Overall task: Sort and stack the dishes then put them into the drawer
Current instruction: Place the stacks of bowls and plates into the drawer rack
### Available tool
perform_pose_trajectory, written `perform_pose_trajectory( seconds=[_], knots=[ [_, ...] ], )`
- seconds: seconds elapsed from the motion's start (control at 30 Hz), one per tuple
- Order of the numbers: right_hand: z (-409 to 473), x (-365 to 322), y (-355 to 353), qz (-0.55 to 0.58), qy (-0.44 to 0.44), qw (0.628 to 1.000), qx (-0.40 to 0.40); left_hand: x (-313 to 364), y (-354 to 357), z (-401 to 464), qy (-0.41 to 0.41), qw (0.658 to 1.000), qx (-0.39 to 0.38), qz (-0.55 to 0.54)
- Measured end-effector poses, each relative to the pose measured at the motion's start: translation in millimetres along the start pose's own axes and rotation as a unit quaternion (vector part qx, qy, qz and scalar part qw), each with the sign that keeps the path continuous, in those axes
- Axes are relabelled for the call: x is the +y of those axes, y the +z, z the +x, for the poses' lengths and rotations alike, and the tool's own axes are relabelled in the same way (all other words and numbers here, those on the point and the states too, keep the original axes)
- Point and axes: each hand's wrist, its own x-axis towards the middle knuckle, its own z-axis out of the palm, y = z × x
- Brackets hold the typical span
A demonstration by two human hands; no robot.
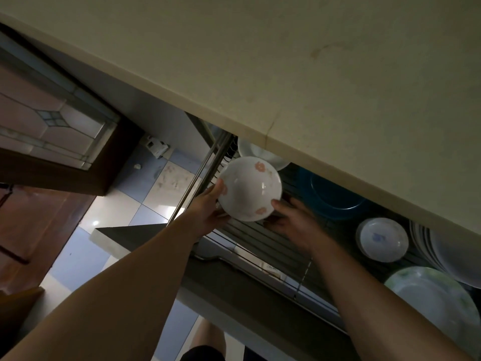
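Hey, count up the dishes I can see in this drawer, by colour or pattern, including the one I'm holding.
Pink-flower bowl, held by both hands: 1
Blue-motif bowl: 1
Blue dish: 1
Green-patterned plate: 1
Plain white plate: 1
White plate stack, count unclear: 1
Total: 6

White pink-flowered bowl (250, 188) above the open wire drawer (273, 246), tilted.

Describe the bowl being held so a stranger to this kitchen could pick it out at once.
Start at the pale countertop and look under its edge into the pulled-out wire drawer. Above the drawer's left end, the left hand and right hand hold a white bowl by its rim. It alone has pink flowers; the small bowl to its right has a blue mark.
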Motion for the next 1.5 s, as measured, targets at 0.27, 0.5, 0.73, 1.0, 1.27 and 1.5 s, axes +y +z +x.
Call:
perform_pose_trajectory(
  seconds=[0.27, 0.5, 0.73, 1.0, 1.27, 1.5],
  knots=[
    [18, -22, 17, 0.007, 0.017, 0.999, -0.027, 1, 2, -4, 0.018, 0.999, 0.018, -0.034],
    [16, -23, 22, -0.001, 0.027, 0.999, -0.041, 0, 18, -19, 0.011, 0.997, 0.054, -0.046],
    [-36, -23, 33, -0.150, 0.023, 0.988, 0.038, 1, 38, -60, -0.017, 0.981, 0.136, 0.134],
    [-136, -58, 54, -0.304, -0.037, 0.952, 0.001, 44, 63, -148, 0.027, 0.942, 0.083, 0.324],
    [-202, -146, 123, -0.271, -0.164, 0.947, -0.046, 150, 90, -206, 0.280, 0.889, 0.036, 0.361],
    [-186, -238, 204, -0.140, -0.282, 0.946, 0.072, 279, 114, -193, 0.387, 0.867, 0.001, 0.313]
  ],
)
